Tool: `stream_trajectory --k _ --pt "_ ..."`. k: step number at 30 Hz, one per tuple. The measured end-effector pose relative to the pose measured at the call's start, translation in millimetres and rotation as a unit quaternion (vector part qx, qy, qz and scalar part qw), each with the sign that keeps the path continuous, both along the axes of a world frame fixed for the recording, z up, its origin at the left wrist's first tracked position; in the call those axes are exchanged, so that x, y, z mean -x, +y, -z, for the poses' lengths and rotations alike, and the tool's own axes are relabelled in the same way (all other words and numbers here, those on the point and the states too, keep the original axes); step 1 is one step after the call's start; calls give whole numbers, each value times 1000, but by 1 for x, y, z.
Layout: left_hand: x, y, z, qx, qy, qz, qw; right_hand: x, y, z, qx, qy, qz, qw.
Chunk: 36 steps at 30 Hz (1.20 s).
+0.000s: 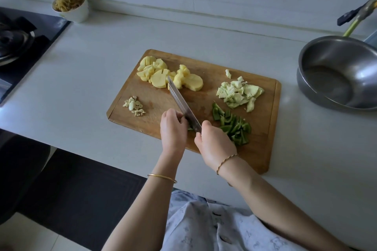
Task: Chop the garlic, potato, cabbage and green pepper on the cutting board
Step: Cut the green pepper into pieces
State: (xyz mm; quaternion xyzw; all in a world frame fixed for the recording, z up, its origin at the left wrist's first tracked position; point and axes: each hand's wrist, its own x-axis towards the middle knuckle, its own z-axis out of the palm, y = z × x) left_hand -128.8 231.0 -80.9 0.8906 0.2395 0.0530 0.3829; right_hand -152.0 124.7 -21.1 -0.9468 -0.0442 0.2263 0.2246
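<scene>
– Where is the food?
– All on the cutting board (204, 98): potato (159, 75) at the far left, garlic (134, 106) nearer, cabbage (238, 91) at the far right, green pepper (234, 128) in front of it.
– And the hands?
– The right hand (214, 144) grips the knife (181, 102) by its handle, blade pointing toward the potato. The left hand (173, 128) curls its fingers over a pepper piece (190, 128) against the blade.

right hand (214, 144) grips knife (181, 102) | left hand (173, 128) holds green pepper (190, 128) | on cutting board (204, 98)
</scene>
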Motion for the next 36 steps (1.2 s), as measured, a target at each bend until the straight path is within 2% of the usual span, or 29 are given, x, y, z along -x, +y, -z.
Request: stream_trajectory --k 7,17,28,33,36 --pt "5 -2 1 -11 -14 10 1000 -3 1 4 -1 -5 6 1000" --pt "11 -3 1 -5 -26 34 999 -9 -12 3 -80 26 48 995" --pt "12 8 3 -2 -34 87 996 -7 -18 9 -39 -15 20 999" --pt "13 17 -2 -7 -32 117 993 -6 -29 6 -100 22 39 994" --pt "15 32 -6 -11 -17 160 987 -8 -40 3 -162 30 85 983"
